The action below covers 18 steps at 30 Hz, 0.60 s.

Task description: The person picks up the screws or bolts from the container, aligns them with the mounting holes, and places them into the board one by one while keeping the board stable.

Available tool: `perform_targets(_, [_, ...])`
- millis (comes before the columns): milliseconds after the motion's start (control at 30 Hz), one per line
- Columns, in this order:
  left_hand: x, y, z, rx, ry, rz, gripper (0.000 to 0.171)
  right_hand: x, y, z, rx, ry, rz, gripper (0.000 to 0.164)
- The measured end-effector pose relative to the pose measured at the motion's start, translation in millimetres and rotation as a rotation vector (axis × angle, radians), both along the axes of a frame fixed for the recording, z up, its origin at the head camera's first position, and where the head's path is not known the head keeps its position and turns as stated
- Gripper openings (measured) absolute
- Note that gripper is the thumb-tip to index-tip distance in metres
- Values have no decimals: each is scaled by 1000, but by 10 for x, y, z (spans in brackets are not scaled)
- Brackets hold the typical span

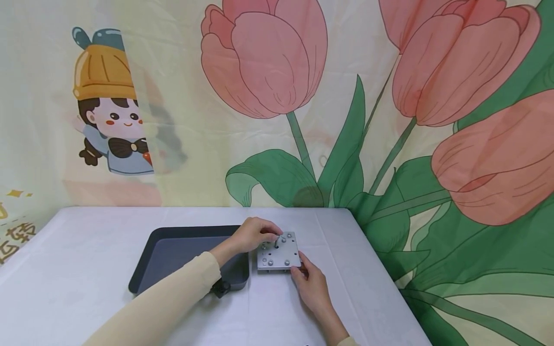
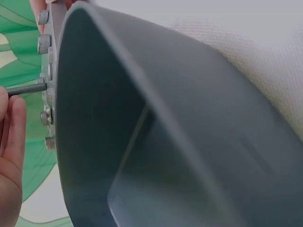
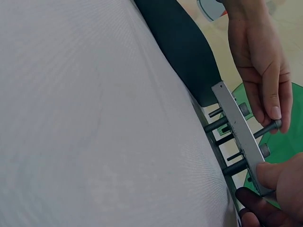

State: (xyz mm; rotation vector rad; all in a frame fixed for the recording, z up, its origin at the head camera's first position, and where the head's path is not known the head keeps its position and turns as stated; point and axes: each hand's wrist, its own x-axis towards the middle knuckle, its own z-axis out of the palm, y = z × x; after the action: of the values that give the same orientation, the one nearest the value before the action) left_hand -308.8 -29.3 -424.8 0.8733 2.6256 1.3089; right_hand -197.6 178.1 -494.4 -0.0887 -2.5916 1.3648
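A grey metal plate (image 1: 281,254) with several bolts in its face lies on the table, right of a dark tray (image 1: 144,262). My left hand (image 1: 251,234) comes over the tray and pinches a screw (image 2: 29,89) between thumb and fingers. The screw's threaded end meets the plate's face at a hole, upright to the plate. With thumb and fingers my right hand (image 1: 312,283) grips the plate at its near right corner. In the right wrist view, bolt shanks (image 3: 235,167) stick out from the underside of the plate (image 3: 239,135), holding it above the cloth.
A white cloth (image 1: 355,293) covers the table. The tray's raised rim (image 1: 244,283) runs close along the plate's left side, under my left forearm. A small black object (image 1: 221,288) shows at the tray's near right corner. Behind hangs a printed tulip curtain (image 1: 186,96).
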Motion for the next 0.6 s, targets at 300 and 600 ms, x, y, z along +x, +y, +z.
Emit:
perform_targets(300, [14,10,-69,-19,-14,-22,19,10,23,-3,6,-3,-6,56])
perform_targets(600, [9,15,-85,-40,-7,-44,20,13,22,1,-1,0,-3,56])
